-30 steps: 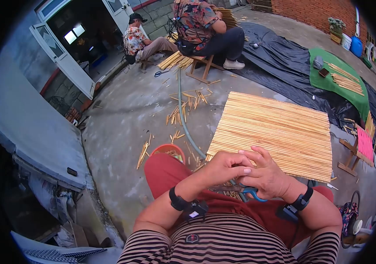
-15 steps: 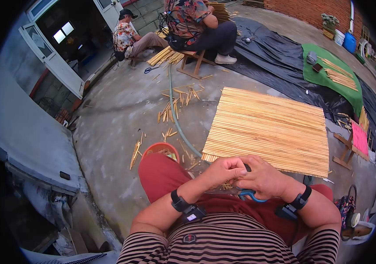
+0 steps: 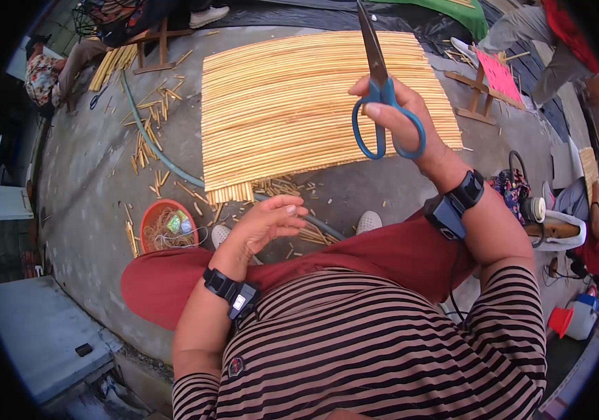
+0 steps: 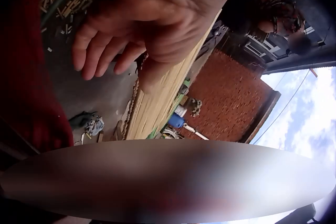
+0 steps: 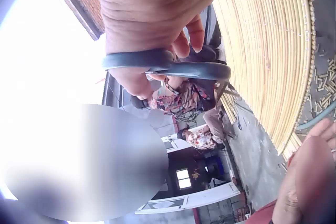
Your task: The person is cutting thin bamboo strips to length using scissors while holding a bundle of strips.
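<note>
My right hand (image 3: 415, 126) is raised over the near right part of a mat of thin yellow sticks (image 3: 299, 105). It holds scissors (image 3: 382, 89) with blue handles, the thumb going through one loop and the blades pointing away from me. In the right wrist view the blue handle loops (image 5: 194, 70) cross in front of the fingers. My left hand (image 3: 269, 224) hovers near the mat's near left corner, above the lap, with nothing in it. Its fingers (image 4: 94, 56) are loosely bent and spread in the left wrist view.
An orange-red bucket (image 3: 168, 225) with tangled fibres stands left of my knee. Cut stick pieces (image 3: 159, 105) litter the concrete along a green hose (image 3: 149, 136). A wooden stool with a pink top (image 3: 499, 75) stands right of the mat. Other people sit or stand around.
My hands, together before, have parted: the right rose with the scissors, while the left shifted left. The head view has tilted down and turned right.
</note>
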Available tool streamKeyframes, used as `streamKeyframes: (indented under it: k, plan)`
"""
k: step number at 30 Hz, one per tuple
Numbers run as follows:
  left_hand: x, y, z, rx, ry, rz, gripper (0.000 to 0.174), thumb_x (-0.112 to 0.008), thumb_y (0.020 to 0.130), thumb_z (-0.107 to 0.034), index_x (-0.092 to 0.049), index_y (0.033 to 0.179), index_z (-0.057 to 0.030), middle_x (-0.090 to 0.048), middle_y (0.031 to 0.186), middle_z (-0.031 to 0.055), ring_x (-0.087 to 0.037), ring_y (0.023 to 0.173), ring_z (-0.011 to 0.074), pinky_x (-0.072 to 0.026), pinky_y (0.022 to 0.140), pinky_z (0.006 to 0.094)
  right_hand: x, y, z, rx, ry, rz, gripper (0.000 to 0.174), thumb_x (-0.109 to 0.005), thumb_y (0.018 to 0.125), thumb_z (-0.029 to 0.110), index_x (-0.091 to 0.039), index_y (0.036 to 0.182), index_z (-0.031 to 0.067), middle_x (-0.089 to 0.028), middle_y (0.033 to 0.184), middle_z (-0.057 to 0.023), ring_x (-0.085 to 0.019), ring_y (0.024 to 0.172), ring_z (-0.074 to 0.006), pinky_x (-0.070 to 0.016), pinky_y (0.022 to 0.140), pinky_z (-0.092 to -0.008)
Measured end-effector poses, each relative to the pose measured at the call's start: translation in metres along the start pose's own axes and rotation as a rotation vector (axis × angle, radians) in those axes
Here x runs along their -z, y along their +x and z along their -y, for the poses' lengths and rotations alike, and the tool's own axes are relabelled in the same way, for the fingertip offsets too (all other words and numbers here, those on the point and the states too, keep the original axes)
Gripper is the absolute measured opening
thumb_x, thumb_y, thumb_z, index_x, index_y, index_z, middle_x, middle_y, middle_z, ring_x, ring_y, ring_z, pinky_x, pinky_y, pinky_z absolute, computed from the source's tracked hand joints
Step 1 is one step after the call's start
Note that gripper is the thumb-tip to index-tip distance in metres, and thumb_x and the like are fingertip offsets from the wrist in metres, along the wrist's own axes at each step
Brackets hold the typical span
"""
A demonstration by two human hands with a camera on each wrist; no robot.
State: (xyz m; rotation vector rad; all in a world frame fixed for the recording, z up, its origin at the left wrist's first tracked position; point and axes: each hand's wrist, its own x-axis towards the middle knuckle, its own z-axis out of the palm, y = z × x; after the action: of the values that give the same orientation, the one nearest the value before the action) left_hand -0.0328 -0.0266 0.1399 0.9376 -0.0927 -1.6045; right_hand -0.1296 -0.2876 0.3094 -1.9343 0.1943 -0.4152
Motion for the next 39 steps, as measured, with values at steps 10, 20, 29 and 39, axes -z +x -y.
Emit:
streamKeyframes:
  k: [10,20,29,39]
  plan:
    - [-0.015,0.070,0.030,-0.349,-0.514,-0.216,0.059,-0.056,0.091,-0.038,-0.038,0.131,0.0016,-0.046,0.132,0.0273,-0.042,0.127,0.0401,-0.0404,0.104,0.0493,0.073,0.012,-0.047,-0.321,0.390,-0.445,0.035,-0.060,0.091,0.032,-0.056,0.106,0.0013,-0.066,0.087,-0.0123,-0.066,0.072,-0.0165,-0.0530,0.062,-0.0244]
    - [-0.015,0.076,0.016,-0.394,-0.447,-0.334,0.037,-0.052,0.096,-0.021,-0.046,0.121,0.0063,-0.052,0.123,0.0291,-0.053,0.115,0.0405,-0.0479,0.096,0.0494,0.049,0.010,-0.030,-0.383,0.141,-0.177,0.040,-0.064,0.085,0.028,-0.053,0.110,-0.0003,-0.064,0.086,-0.0133,-0.060,0.062,-0.0091,-0.0504,0.051,-0.0207]
    - [0.019,0.026,0.051,-0.061,-0.393,-0.389,0.039,-0.059,0.090,-0.013,-0.044,0.122,0.0018,-0.056,0.114,0.0227,-0.057,0.107,0.0364,-0.0482,0.093,0.0491,-0.035,0.016,-0.024,-0.429,-0.168,0.634,0.039,-0.072,0.080,0.036,-0.058,0.102,0.0079,-0.055,0.068,-0.0006,-0.050,0.054,-0.0100,-0.0418,0.052,-0.0241]
    - [0.043,-0.009,0.030,-0.360,-0.590,-0.394,0.016,-0.057,0.092,-0.020,-0.057,0.098,-0.0047,-0.063,0.102,0.0200,-0.061,0.097,0.0320,-0.0508,0.087,0.0483,-0.078,0.037,-0.072,-0.869,-0.295,1.192,0.036,-0.070,0.081,0.043,-0.061,0.091,0.0089,-0.056,0.066,-0.0003,-0.058,0.057,-0.0112,-0.0480,0.051,-0.0251]
